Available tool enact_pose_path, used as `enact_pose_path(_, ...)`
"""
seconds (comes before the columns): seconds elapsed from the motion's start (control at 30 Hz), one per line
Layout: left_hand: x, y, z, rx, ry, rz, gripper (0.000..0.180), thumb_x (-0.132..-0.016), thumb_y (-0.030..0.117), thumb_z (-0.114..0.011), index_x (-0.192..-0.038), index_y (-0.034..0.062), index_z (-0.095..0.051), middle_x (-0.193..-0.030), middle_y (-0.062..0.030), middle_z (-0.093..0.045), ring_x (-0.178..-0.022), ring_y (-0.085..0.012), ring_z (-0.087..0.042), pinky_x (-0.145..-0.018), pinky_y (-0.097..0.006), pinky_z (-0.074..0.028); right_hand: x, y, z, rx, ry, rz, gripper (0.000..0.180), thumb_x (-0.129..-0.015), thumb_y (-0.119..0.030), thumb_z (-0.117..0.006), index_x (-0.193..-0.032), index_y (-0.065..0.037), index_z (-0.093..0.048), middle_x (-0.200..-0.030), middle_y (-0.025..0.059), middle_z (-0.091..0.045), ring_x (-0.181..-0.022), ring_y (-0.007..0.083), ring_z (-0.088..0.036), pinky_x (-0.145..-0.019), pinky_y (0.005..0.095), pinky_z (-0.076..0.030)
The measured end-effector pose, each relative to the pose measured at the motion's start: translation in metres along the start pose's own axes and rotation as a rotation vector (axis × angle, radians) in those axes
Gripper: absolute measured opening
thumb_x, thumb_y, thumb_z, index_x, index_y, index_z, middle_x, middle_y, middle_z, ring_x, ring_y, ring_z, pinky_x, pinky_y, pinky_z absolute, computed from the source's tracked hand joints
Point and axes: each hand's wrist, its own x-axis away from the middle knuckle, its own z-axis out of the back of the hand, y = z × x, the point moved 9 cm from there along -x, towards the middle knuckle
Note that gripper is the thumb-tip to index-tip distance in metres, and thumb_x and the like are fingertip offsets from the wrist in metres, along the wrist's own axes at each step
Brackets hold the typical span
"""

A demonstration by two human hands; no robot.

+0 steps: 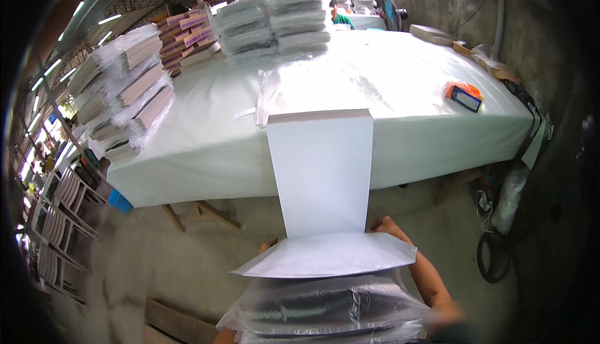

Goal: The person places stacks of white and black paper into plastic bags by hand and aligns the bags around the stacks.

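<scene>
A stack of white sheets or boards [322,169] leans with its far end at the table's front edge. A clear plastic bag [331,255] covers its near end. At the bag's right edge my right hand [389,226] is closed and grips the plastic. My left hand [267,246] is at the bag's left edge, mostly hidden behind the plastic, so its fingers do not show well. Directly below, in front of my body, is a pile of plastic-wrapped packs [325,309], dark under the clear film.
A large table [206,162] has a pale cover. Wrapped stacks [131,81] stand at left, more wrapped packs [275,22] at the back. An orange and blue item [465,96] lies at right. Chairs [69,200] and a blue bucket [119,201] are at left. People are partly visible behind.
</scene>
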Motion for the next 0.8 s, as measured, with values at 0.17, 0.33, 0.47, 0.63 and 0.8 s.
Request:
enact_pose_path(0.17,-0.02,0.027,0.078,-0.514,0.39,-0.196,0.023,-0.075,0.014,-0.062,-0.092,0.0009,-0.064,-0.062,-0.0121,-0.056,-0.055,-0.0179,-0.054,-0.054,-0.035,-0.042,-0.044,-0.062,0.109,0.022,0.107,0.15,0.025,-0.063,-0.013,-0.074,-0.082,0.001,-0.065,-0.069,0.0109,-0.064,-0.063,0.0166,-0.061,-0.058,0.0297,-0.049)
enact_pose_path(0.33,-0.027,0.306,0.101,-0.153,0.496,-0.755,0.038,-0.084,0.002,-0.049,-0.122,0.005,-0.052,-0.101,-0.0104,-0.065,-0.077,-0.0055,-0.052,-0.07,-0.022,-0.043,-0.016,-0.252,0.237,-0.357,0.277,0.853,0.007,-0.07,-0.005,-0.06,-0.074,0.0,-0.058,-0.067,0.0046,-0.057,-0.065,0.0114,-0.052,-0.062,0.0257,-0.042)
enact_pose_path(0.47,-0.026,0.48,0.027,-0.097,0.216,-1.045,0.039,-0.084,-0.002,-0.048,-0.122,0.0069,-0.053,-0.12,-0.0089,-0.057,-0.115,-0.0169,-0.05,-0.094,-0.025,-0.036,-0.098,-0.315,0.237,0.061,0.349,0.827,0.017,-0.066,-0.009,-0.072,-0.076,-0.001,-0.062,-0.07,0.0057,-0.061,-0.068,0.013,-0.055,-0.062,0.0284,-0.044)
enact_pose_path(0.63,-0.091,0.535,-0.05,-0.464,-0.065,-1.138,0.037,-0.08,0.001,-0.054,-0.115,0.0098,-0.059,-0.126,-0.0073,-0.052,-0.125,-0.0267,-0.04,-0.099,-0.03,-0.034,-0.17,-0.329,0.169,0.322,0.037,0.626,0.015,-0.07,-0.017,-0.07,-0.078,-0.005,-0.067,-0.072,0.0058,-0.063,-0.072,0.0151,-0.057,-0.068,0.031,-0.044)
enact_pose_path(0.8,-0.16,0.516,-0.105,-0.736,-0.319,-0.825,0.044,-0.084,0.031,-0.059,-0.119,0.0058,-0.055,-0.126,-0.0147,-0.05,-0.124,-0.029,-0.041,-0.1,-0.033,-0.035,-0.18,-0.35,0.187,0.253,0.178,0.749,0.024,-0.08,-0.027,-0.061,-0.082,-0.004,-0.067,-0.076,0.0092,-0.065,-0.075,0.0204,-0.059,-0.07,0.0338,-0.044)
